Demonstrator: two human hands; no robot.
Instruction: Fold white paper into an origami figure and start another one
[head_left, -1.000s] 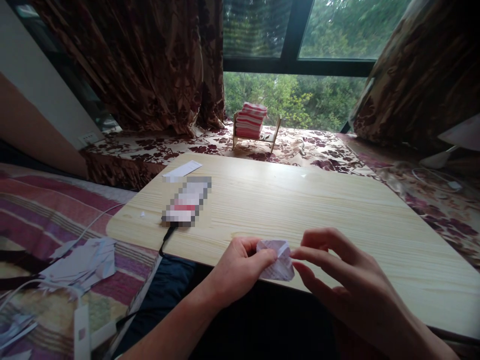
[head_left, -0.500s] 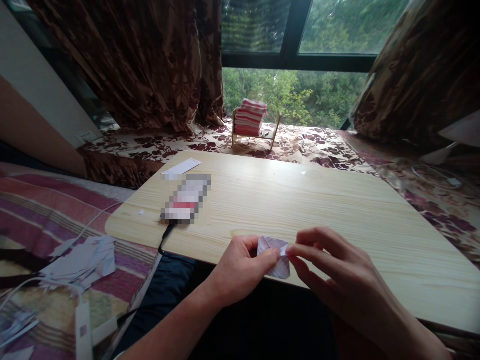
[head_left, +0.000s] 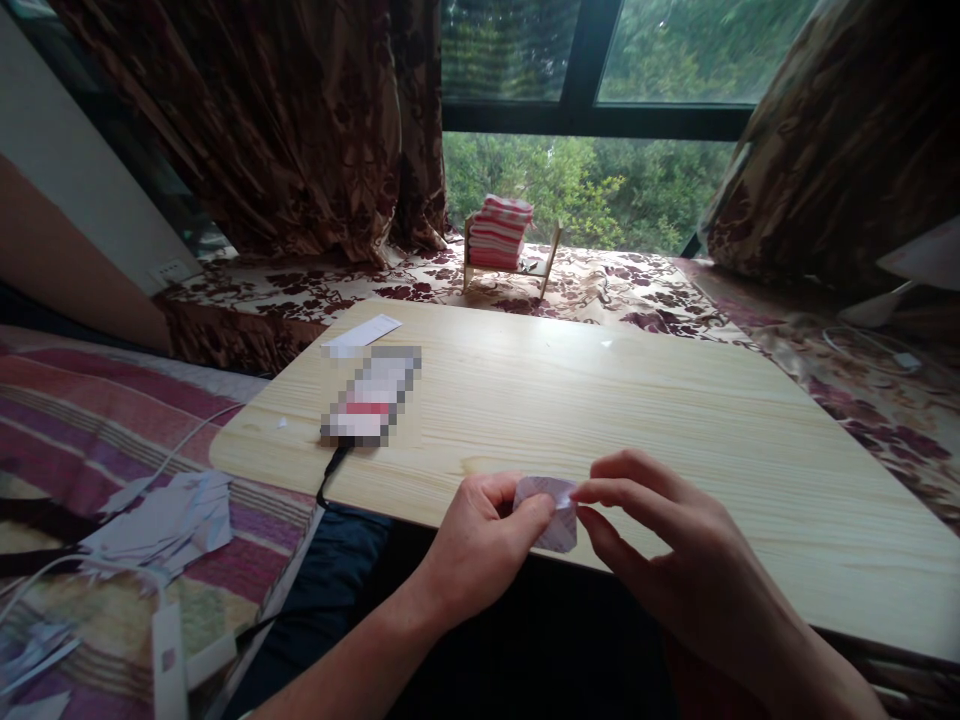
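Note:
A small folded piece of paper (head_left: pixel 559 535), pale with faint markings, is held just above the table's near edge. My left hand (head_left: pixel 480 540) is closed on its left side, with the thumb pressed flat across the front. At the paper's right edge, the index finger and thumb tips of my right hand (head_left: pixel 675 540) meet the upper corner. The other right-hand fingers curve above the tabletop. Part of the paper is hidden behind my left thumb.
On the wooden table (head_left: pixel 675 400) lie a blurred-out phone-like device (head_left: pixel 371 395) with a black strap and a white paper strip (head_left: pixel 364 335). Paper pieces (head_left: pixel 172 520) and a power strip (head_left: pixel 169 650) are on the striped bed cover. A small stand (head_left: pixel 510 268) holds folded red-and-white cloths (head_left: pixel 499 230).
The folded paper's top now looks flatter, with the earlier pointed creases less visible. My right fingertips have shifted slightly up and left along its right edge; my left hand keeps its hold.

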